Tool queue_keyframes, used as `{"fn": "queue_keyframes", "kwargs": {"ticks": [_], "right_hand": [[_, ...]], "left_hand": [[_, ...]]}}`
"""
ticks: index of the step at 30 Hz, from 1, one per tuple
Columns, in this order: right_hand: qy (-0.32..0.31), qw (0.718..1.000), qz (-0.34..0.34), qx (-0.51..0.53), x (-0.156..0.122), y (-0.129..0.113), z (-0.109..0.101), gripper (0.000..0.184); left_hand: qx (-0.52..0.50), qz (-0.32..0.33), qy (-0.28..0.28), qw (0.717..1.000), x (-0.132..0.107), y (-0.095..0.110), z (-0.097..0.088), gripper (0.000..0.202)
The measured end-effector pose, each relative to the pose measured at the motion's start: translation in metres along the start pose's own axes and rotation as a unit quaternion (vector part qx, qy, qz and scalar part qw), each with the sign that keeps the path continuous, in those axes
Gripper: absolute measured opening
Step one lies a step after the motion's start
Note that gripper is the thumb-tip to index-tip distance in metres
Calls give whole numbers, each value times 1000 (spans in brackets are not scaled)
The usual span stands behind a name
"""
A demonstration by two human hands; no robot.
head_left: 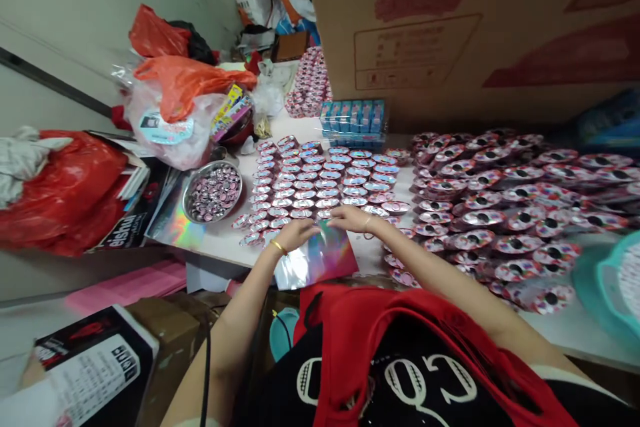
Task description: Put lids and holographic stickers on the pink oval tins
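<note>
My left hand (296,235), with a gold bangle at the wrist, reaches in above a shiny holographic sheet (320,260) at the table's front edge. Facing it from the right is my right hand (351,218), a thin band round its wrist. The fingers of both hands are bent together, their tips almost meeting over the sheet's far edge. What they pinch there is too small to make out. Just beyond them stand rows of shiny pink-and-silver oval-ended packs (327,185).
On the left are a metal bowl (213,192) of small round pink-and-silver pieces and plastic bags (170,127). Larger packs with black round spots (480,218) fill the right side. Blue boxes (353,118) stand behind, near a big carton (425,33). A teal tub (590,273) is far right.
</note>
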State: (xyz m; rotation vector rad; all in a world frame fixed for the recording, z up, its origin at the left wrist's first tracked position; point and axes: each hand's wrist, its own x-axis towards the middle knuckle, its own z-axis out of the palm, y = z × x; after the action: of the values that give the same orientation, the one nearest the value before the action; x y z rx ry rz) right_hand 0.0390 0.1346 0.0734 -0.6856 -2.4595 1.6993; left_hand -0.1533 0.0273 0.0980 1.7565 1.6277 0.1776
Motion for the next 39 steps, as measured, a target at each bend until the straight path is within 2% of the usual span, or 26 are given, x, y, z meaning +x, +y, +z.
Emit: {"fn": "queue_keyframes", "kwargs": {"ticks": [2, 4, 7, 10, 13, 17, 23, 27, 30, 35, 37, 39], "right_hand": [[70, 986, 10, 148, 5, 12, 1, 30], [148, 956, 43, 248, 16, 24, 6, 37], [273, 915, 112, 277, 39, 39, 14, 38], [331, 902, 132, 244, 59, 51, 10, 35], [336, 915, 112, 192, 70, 61, -1, 33], [314, 927, 108, 173, 77, 68, -11, 30], [314, 910, 114, 245, 89, 79, -18, 28], [328, 884, 127, 308, 93, 84, -22, 31], [340, 872, 130, 328, 93, 86, -22, 30], [356, 855, 146, 348, 88, 94, -22, 26], [361, 849, 152, 354, 85, 96, -21, 24], [358, 847, 149, 362, 84, 96, -20, 22]], "left_hand": [[-5, 1, 4, 1000, 8, -9, -17, 44], [25, -13, 33, 999, 21, -20, -29, 43], [104, -45, 111, 987, 49, -31, -28, 43], [147, -42, 174, 973, 79, -34, -13, 49], [132, -6, 196, 972, 104, -30, -3, 41], [139, 9, 200, 970, 126, -23, -3, 33], [167, 33, 210, 963, 142, -20, 0, 29], [163, 29, 259, 952, 149, -16, 9, 25], [137, 43, 291, 946, 143, -9, 13, 19], [8, 135, 275, 952, 105, 0, 13, 11], [-55, 112, 322, 938, 99, -1, 8, 12], [-70, 77, 364, 925, 106, -6, 2, 22]]}}
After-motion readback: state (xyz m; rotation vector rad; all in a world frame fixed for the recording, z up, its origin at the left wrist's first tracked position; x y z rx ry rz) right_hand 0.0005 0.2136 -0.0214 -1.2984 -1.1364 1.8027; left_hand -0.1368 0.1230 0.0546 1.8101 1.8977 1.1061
